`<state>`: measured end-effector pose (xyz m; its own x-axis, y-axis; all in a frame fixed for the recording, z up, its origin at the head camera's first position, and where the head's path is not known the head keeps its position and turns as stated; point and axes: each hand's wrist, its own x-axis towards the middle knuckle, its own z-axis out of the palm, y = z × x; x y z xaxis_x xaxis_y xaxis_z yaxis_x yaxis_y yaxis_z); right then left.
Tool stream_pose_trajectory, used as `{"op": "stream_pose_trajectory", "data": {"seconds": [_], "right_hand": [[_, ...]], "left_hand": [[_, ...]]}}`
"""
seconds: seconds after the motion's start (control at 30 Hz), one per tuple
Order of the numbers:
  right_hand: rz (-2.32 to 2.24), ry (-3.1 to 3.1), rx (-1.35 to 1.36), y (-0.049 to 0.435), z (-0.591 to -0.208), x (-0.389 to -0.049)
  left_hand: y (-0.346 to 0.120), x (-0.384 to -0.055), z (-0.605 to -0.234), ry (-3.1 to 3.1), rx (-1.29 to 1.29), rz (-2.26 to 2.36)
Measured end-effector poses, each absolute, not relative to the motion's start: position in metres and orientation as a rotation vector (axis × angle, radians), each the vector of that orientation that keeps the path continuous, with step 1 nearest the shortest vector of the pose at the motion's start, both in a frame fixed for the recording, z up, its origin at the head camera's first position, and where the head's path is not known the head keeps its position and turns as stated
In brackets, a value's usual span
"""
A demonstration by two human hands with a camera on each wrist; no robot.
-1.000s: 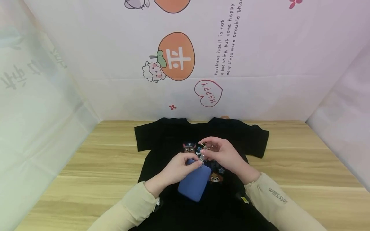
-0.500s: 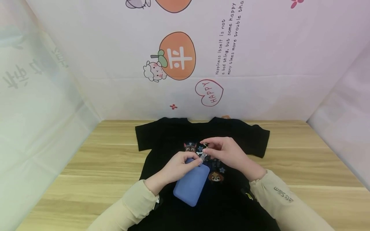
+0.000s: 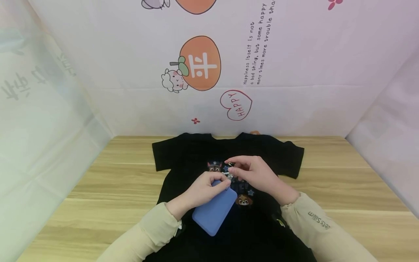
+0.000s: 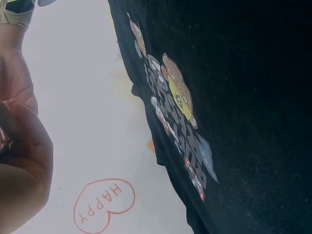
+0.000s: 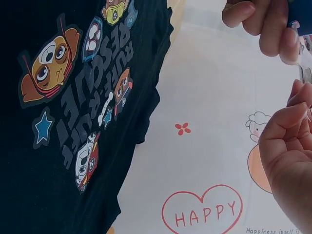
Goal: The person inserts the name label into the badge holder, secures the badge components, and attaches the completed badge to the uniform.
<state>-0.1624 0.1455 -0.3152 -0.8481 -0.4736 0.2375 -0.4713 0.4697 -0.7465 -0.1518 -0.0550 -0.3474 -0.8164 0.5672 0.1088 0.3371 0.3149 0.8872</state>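
Observation:
A flat blue case with rounded corners, like a card holder, hangs tilted over a black T-shirt. My left hand pinches its top end between thumb and fingers. A small shiny metal clasp joins the holder there. On the clasp's far side my right hand pinches it with thumb and fingertip; the fingers cover part of it. The right wrist view shows a dark blue corner of the holder beside the left hand's fingers. In the left wrist view both hands crowd the left edge.
The T-shirt lies spread on a wooden table, its cartoon dog print partly under the hands. A white printed cloth rises behind the table, with further white cloth along the left side and on the right.
The holder's lower end has swung to the left and toward me, so it tilts more. Both hands keep their pinch, with only slight finger shifts at the clasp.

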Motion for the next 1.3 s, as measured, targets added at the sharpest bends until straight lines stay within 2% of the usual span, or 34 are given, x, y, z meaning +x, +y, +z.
{"op": "stream_pose_trajectory", "data": {"seconds": [0.63,1.3], "right_hand": [[-1.464,2.661,-0.87,0.139,-0.325,-0.156],[-1.432,2.687,-0.861,0.142,-0.328,-0.159]], "left_hand": [[-0.059,-0.154,-0.351,2.346,0.965,1.515],[-0.05,-0.155,-0.357,2.349,0.995,1.548]]}}
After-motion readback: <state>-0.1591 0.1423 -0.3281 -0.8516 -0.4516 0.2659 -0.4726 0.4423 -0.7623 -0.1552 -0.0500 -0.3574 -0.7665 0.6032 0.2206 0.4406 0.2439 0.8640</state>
